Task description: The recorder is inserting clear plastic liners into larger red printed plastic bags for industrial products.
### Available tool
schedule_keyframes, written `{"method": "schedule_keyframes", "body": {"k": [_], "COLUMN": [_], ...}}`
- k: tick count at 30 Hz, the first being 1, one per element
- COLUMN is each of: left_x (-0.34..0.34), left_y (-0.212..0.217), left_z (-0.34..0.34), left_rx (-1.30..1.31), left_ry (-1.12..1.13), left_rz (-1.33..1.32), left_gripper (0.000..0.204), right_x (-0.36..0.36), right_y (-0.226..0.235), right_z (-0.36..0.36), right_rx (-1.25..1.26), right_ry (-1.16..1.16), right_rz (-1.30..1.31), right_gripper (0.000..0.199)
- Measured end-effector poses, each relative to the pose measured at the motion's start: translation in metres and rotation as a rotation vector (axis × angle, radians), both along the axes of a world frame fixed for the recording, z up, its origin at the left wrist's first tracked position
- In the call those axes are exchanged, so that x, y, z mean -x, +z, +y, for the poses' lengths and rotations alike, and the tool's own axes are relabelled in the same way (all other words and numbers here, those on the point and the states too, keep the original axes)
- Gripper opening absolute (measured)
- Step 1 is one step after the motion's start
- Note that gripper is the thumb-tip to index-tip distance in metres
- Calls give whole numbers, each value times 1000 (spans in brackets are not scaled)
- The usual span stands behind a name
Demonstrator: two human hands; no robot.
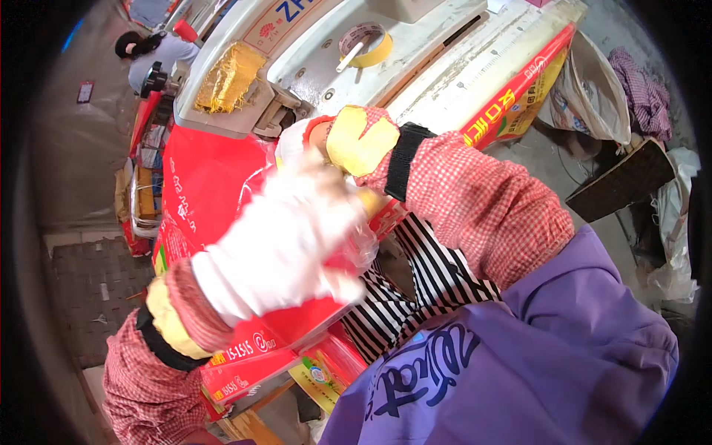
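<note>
My left hand (285, 248), in a white cotton glove, is curled shut round a fold of the red plastic bag (200, 193) and the clear film bunched up near its edge; the picture is blurred here, so I cannot tell the fingers apart. My right hand (348, 141) sits just beyond it, farther from me, and wears a white glove with a yellow patch across its back. Its fingers are bent down into the same bag where the bag meets the machine, and they look closed on it, though the fingertips are hidden behind my left hand. Both forearms are in red checked sleeve covers with black cuffs.

The red bag hangs down from the near edge of the grey metal machine table (445, 67), spreading toward the left and toward me. More red and yellow printed bags (259, 363) lie stacked below my left wrist. On the table, far from me, a roll of yellow tape (367, 43) lies flat, and to its left is a crumpled yellow pad (226, 78). At the far left another person (152, 52) bends over.
</note>
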State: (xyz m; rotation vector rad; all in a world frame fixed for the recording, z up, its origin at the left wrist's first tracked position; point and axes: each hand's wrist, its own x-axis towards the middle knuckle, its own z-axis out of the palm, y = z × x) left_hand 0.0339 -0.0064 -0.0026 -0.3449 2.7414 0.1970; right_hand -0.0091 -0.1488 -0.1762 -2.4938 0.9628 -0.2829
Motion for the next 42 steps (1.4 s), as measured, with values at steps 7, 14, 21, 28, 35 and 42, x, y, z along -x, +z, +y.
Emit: {"method": "schedule_keyframes", "body": {"k": [7,14,21,28,35,42], "left_x": [-12,-40,-40,43,30,20], "left_y": [47,69,10,-25,32,23], "left_z": [-5,51,131,106,50,49], "left_rx": [-714,46,111,-240,50,-63], "left_ry": [743,385,-96,-106,-9,117], "left_rz": [-240,-1236,-633,-781,-1067,-980], "left_gripper": [31,56,14,33,30,34], "right_x": [16,45,56,-10,-19,-65], "right_y": [19,-3,15,-12,-33,-7], "right_z": [25,105,135,222,170,50], "right_rx": [94,187,275,413,-44,84], "right_ry": [27,-140,-383,-712,-834,393], "right_rz": [-51,-304,-505,106,-179,-632], "right_gripper": [16,12,12,14,22,13]}}
